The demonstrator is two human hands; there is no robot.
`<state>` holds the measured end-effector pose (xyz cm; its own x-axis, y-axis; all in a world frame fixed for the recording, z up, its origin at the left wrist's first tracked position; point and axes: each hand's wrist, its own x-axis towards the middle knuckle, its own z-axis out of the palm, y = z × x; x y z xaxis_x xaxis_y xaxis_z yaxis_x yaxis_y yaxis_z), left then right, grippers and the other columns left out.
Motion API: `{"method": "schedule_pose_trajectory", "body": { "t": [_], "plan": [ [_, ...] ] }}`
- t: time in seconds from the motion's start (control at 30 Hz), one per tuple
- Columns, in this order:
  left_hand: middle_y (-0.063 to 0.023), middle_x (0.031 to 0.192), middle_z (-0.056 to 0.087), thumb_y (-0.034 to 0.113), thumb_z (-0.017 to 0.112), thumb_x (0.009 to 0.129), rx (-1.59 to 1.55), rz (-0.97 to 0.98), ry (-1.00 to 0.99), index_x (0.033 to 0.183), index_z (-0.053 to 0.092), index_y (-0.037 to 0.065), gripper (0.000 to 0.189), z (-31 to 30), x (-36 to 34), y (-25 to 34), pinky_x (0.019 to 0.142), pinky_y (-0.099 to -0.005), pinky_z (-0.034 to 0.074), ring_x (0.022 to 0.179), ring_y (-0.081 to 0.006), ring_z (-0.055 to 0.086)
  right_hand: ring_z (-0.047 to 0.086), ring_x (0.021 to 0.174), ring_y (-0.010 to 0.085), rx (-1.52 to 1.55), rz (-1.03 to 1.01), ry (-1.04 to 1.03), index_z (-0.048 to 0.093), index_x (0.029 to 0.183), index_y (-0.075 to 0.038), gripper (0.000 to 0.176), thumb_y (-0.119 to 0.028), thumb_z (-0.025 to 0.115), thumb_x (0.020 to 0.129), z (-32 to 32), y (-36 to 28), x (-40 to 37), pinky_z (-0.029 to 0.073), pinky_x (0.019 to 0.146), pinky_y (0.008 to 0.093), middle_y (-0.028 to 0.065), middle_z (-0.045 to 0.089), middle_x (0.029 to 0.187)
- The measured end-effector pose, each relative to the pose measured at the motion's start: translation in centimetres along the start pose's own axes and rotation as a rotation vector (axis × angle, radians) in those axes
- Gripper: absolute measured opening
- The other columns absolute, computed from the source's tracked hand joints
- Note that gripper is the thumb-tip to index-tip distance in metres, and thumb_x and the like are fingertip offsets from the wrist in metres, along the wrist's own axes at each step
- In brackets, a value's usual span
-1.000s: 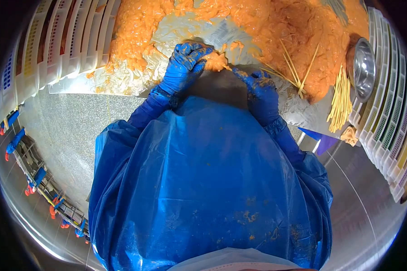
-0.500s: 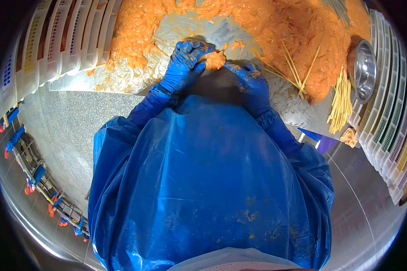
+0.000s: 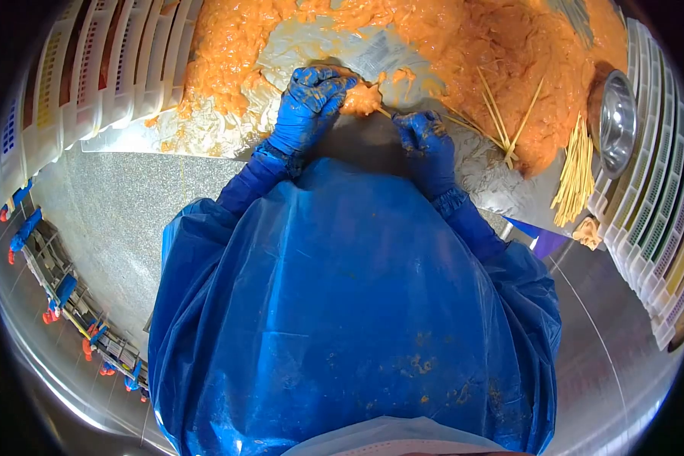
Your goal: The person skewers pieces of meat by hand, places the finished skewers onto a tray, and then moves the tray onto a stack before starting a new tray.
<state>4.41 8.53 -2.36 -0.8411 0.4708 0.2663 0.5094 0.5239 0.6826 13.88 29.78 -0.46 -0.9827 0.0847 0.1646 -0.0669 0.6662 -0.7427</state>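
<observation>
My left hand (image 3: 311, 99), in a smeared blue glove, is closed on a piece of orange marinated meat (image 3: 362, 100). A thin wooden skewer (image 3: 385, 112) sticks out of the meat's right side. Its other end runs into my right hand (image 3: 424, 137), gloved in blue too, with the fingers pinched round it. Both hands are just above the near edge of the metal table (image 3: 365, 137). A few loose skewers (image 3: 494, 118) lie fanned out right of my right hand, partly over the meat pile.
Orange meat (image 3: 501, 53) is heaped across the far side and the left. A skewer bundle (image 3: 574, 178) lies at the right, beside a steel bowl (image 3: 617, 121). Stacked white crates stand on the left (image 3: 99, 76) and right (image 3: 653, 190). Distant people (image 3: 68, 289) show at far left.
My right hand has drawn slightly right and down, its fingers curling in more. The skewer between it and the meat now shows. My left hand has barely moved.
</observation>
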Motion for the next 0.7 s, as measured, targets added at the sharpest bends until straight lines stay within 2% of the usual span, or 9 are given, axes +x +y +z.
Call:
{"method": "schedule_pose_trajectory", "body": {
  "t": [0.27,0.5,0.6,0.67,0.7],
  "plan": [
    [-0.0095,0.108,0.063,0.004,0.068,0.079,0.027,-0.009,-0.021,0.110,0.072,0.016,0.034,0.0,0.0,0.2,0.090,-0.0397,0.049,0.105,-0.0304,0.058,0.063,0.083,0.0359,0.035,-0.041,-0.001,0.063,0.089,-0.007,0.006,-0.003,0.063,0.084,1.6,-0.2,1.3,0.051,0.069,0.0446,0.0155,0.063,0.082],
    [-0.0090,0.112,0.063,0.009,0.064,0.083,0.045,0.036,-0.029,0.113,0.070,0.015,0.031,0.1,0.1,0.0,0.093,-0.0413,0.048,0.106,-0.0312,0.056,0.063,0.085,0.0388,0.027,-0.084,-0.038,0.061,0.096,-0.007,0.012,-0.015,0.063,0.087,3.7,0.6,2.5,0.050,0.070,0.0477,0.0175,0.064,0.090],
    [-0.0085,0.118,0.064,0.006,0.061,0.084,-0.056,0.060,-0.032,0.113,0.070,0.013,0.031,-0.6,0.3,-0.3,0.097,-0.0410,0.047,0.110,-0.0307,0.056,0.063,0.087,0.0386,0.034,-0.057,-0.057,0.062,0.098,-0.009,0.013,-0.016,0.062,0.087,2.9,0.3,2.3,0.050,0.071,0.0472,0.0171,0.064,0.094],
    [-0.0080,0.123,0.064,0.004,0.060,0.085,-0.186,-0.053,0.134,0.112,0.070,0.011,0.030,-1.8,0.6,-0.8,0.098,-0.0403,0.046,0.114,-0.0294,0.057,0.063,0.087,0.0380,0.051,-0.014,-0.060,0.062,0.099,-0.010,0.013,-0.015,0.062,0.087,1.3,0.0,2.1,0.050,0.072,0.0464,0.0164,0.065,0.095],
    [-0.0146,0.133,0.059,0.009,0.062,0.087,-0.183,-0.100,0.138,0.124,0.064,0.005,0.037,-2.9,0.4,-0.7,0.107,-0.0433,0.039,0.122,-0.0335,0.053,0.063,0.087,0.0373,0.002,-0.004,-0.062,0.063,0.098,-0.010,0.013,-0.015,0.063,0.086,0.0,0.1,1.7,0.051,0.072,0.0457,0.0152,0.065,0.095]
  ]
}}
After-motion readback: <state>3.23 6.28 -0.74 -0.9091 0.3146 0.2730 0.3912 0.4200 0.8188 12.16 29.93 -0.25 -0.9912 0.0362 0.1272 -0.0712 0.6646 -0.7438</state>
